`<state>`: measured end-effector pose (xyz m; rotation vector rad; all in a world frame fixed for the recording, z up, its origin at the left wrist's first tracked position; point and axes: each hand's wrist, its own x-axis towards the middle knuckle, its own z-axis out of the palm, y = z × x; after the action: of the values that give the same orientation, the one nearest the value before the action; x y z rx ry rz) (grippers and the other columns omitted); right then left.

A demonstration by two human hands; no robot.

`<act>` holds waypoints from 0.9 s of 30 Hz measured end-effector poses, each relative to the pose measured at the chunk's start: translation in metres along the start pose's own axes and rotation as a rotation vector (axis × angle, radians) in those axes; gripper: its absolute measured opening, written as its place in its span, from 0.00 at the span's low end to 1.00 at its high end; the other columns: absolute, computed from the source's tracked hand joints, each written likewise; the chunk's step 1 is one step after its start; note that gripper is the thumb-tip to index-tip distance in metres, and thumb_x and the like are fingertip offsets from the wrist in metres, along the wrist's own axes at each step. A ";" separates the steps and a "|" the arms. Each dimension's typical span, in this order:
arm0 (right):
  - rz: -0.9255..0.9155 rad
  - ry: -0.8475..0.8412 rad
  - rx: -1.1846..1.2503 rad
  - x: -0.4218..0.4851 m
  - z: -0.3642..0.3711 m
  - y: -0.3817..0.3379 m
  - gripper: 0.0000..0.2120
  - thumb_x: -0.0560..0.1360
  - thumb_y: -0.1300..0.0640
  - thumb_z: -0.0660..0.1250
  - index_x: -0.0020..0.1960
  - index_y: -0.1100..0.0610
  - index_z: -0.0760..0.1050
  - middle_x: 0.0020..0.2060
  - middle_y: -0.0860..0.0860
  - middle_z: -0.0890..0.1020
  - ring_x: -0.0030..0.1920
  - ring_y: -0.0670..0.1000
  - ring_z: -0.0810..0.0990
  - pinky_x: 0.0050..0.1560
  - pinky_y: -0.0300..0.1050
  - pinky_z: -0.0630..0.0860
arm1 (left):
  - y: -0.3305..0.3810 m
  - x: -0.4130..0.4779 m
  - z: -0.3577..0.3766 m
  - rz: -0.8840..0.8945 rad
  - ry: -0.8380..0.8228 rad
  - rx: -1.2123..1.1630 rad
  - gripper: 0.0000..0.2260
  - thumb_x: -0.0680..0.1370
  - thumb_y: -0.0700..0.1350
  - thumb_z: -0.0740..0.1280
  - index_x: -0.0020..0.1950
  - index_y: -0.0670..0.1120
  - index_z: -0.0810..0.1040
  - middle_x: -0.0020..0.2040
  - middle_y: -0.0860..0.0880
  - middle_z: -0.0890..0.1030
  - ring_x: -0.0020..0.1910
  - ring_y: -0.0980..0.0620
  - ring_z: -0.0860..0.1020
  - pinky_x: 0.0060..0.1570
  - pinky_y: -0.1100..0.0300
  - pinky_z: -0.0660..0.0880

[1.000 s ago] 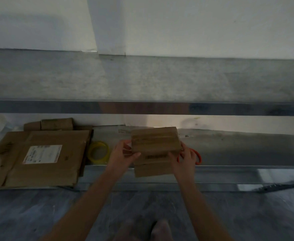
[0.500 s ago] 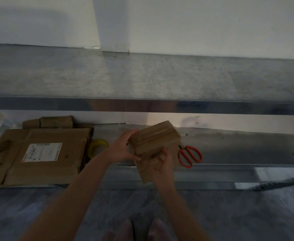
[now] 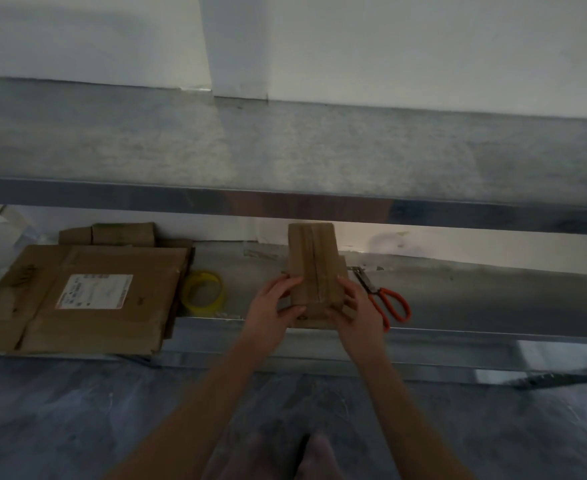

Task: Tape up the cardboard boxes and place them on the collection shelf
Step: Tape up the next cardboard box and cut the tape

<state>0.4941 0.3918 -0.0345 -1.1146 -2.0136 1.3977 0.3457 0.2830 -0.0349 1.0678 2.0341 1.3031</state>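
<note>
Flattened cardboard (image 3: 87, 299) left, tape roll (image 3: 203, 294) beside it, box (image 3: 314, 271) centre (held), scissors (image 3: 384, 299) right

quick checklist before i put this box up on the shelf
1. Grip: left hand and right hand both hold the box by its sides. Ok.
2. Top seam: a tape strip runs down the middle. Ok.
3. Underside and end seams: hidden. Cannot tell.
4. Room on the upper shelf: bare surface right above the box. Ok.
5. Tools out of hand: scissors and tape roll lie on the lower shelf, either side of the hands. Ok.
6. Which shelf is for collection: no sign shows. Cannot tell.
</note>
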 end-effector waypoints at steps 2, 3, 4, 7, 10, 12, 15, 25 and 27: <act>0.014 -0.001 -0.051 0.005 -0.007 0.005 0.26 0.74 0.64 0.72 0.65 0.46 0.67 0.55 0.42 0.78 0.52 0.35 0.77 0.51 0.32 0.78 | 0.005 0.007 0.004 0.028 -0.006 0.063 0.23 0.73 0.40 0.73 0.66 0.53 0.75 0.66 0.52 0.70 0.63 0.52 0.74 0.63 0.60 0.72; 0.028 -0.013 -0.070 0.007 -0.009 0.007 0.26 0.74 0.62 0.72 0.65 0.45 0.67 0.55 0.41 0.78 0.53 0.35 0.78 0.54 0.38 0.79 | 0.010 0.009 0.004 0.033 -0.016 0.085 0.23 0.73 0.40 0.73 0.67 0.52 0.75 0.66 0.52 0.70 0.62 0.52 0.74 0.63 0.62 0.72; 0.042 -0.037 -0.067 0.010 -0.011 0.009 0.26 0.74 0.60 0.72 0.66 0.45 0.66 0.56 0.41 0.78 0.54 0.38 0.78 0.56 0.45 0.80 | 0.013 0.011 0.003 0.033 -0.030 0.107 0.24 0.73 0.40 0.73 0.68 0.51 0.74 0.66 0.52 0.70 0.62 0.52 0.74 0.63 0.61 0.72; -0.055 -0.080 -0.310 0.011 -0.013 0.007 0.26 0.75 0.47 0.70 0.70 0.48 0.65 0.62 0.46 0.77 0.62 0.47 0.77 0.62 0.51 0.76 | 0.014 0.010 -0.007 0.043 -0.105 0.225 0.28 0.74 0.44 0.72 0.72 0.53 0.67 0.70 0.50 0.68 0.66 0.51 0.71 0.67 0.56 0.70; -0.278 0.028 -0.516 -0.005 -0.013 0.000 0.28 0.77 0.38 0.60 0.73 0.49 0.64 0.71 0.50 0.70 0.73 0.52 0.66 0.72 0.52 0.66 | 0.008 0.003 -0.025 0.048 -0.180 0.297 0.33 0.75 0.50 0.71 0.76 0.56 0.59 0.74 0.51 0.64 0.69 0.53 0.66 0.69 0.57 0.64; -0.406 0.061 -0.565 -0.021 -0.006 -0.012 0.27 0.77 0.39 0.58 0.73 0.49 0.66 0.73 0.52 0.68 0.75 0.55 0.61 0.73 0.53 0.61 | 0.001 -0.001 -0.042 0.095 -0.167 0.438 0.32 0.76 0.59 0.65 0.77 0.54 0.58 0.75 0.50 0.63 0.72 0.51 0.64 0.71 0.53 0.63; -0.653 -0.014 -0.624 -0.042 0.028 -0.033 0.24 0.78 0.45 0.60 0.72 0.52 0.69 0.71 0.53 0.70 0.75 0.56 0.62 0.72 0.55 0.62 | -0.021 -0.010 -0.083 0.210 -0.136 0.744 0.30 0.76 0.61 0.56 0.75 0.49 0.64 0.74 0.47 0.66 0.73 0.46 0.64 0.70 0.50 0.62; -0.047 -0.320 -0.734 -0.016 0.178 -0.030 0.22 0.80 0.46 0.60 0.71 0.54 0.65 0.65 0.52 0.71 0.65 0.55 0.70 0.63 0.50 0.69 | -0.118 -0.016 -0.178 0.078 -0.311 0.941 0.31 0.74 0.62 0.50 0.68 0.47 0.75 0.68 0.47 0.74 0.70 0.44 0.69 0.66 0.47 0.66; -0.010 -0.325 -0.786 -0.005 0.194 -0.026 0.20 0.79 0.47 0.62 0.69 0.51 0.67 0.66 0.51 0.70 0.66 0.55 0.68 0.63 0.52 0.70 | -0.127 -0.010 -0.178 0.122 -0.334 0.945 0.27 0.74 0.60 0.54 0.63 0.46 0.78 0.62 0.46 0.79 0.65 0.42 0.74 0.61 0.46 0.71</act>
<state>0.3451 0.2747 -0.0853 -1.2089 -2.9284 0.8039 0.1748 0.1520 -0.0752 1.6703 2.3427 0.0945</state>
